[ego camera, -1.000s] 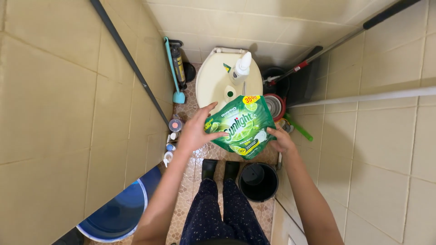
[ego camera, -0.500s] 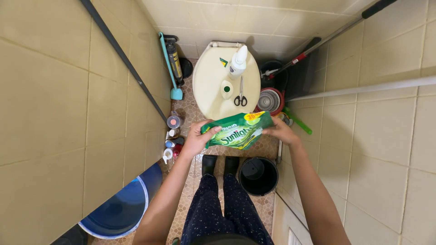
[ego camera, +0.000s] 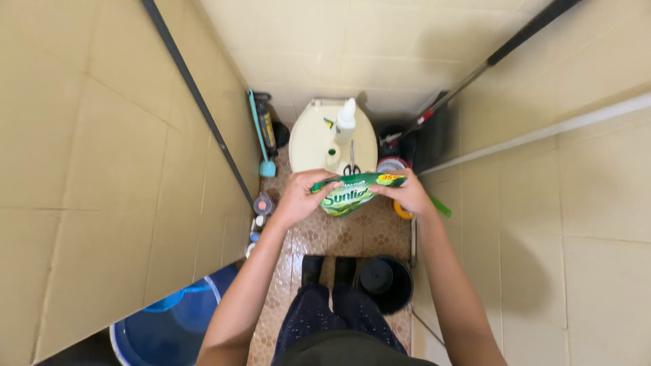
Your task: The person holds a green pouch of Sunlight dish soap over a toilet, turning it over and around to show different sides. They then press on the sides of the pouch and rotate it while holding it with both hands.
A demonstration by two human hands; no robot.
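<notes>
Both hands, left [ego camera: 298, 198] and right [ego camera: 409, 195], clamp the top corners of a green pouch [ego camera: 352, 192] hanging just in front of the toilet lid [ego camera: 308, 139]. A loose grip could drop it onto the floor.

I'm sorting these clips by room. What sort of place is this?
Most likely a small tiled toilet room: a cream toilet with its lid shut, a blue water tub, and a black bucket on the floor.

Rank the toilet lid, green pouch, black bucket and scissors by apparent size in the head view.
1. Toilet lid
2. Green pouch and black bucket: too alike to rank, and the pouch is nearer the camera
3. Scissors
</notes>
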